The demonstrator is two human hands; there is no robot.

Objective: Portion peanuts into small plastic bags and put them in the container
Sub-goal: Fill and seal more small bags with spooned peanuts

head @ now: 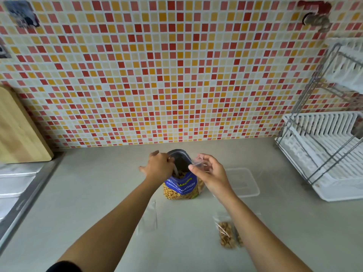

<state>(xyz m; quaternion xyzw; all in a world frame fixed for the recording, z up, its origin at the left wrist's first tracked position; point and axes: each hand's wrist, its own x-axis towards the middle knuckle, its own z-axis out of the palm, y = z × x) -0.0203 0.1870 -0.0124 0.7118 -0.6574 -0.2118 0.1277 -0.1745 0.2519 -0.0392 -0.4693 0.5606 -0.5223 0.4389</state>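
One steel sink (11, 185) edge at far left, with a wooden board (17, 130) behind it, leaning on the tiled wall (157, 75). Grey tabletop (94, 193) stretching rightward from there. Left of centre, an empty bag (148, 216) of clear plastic, lying flat just beside the left forearm. Left grip (159, 165) at the mouth of the peanut bag (181, 187), fingers curled round a pale handle (175, 170) dipping inside; spoon or scoop, cannot tell. Peanut bag upright mid-tabletop, blue label facing the camera, top open, nuts showing inside. Just right of its mouth, right grip (210, 171) raised, thumb and fingertips pinching a small bag (197, 161), clear, by its rim. Nearer the camera, under the right forearm, a filled bag (225, 234) of peanuts flat on the tabletop, with a second partly hidden beside it. Clear container (242, 183) right of the peanut bag, just past the right wrist. Far right, a white dish rack (324, 154) in a wire frame.
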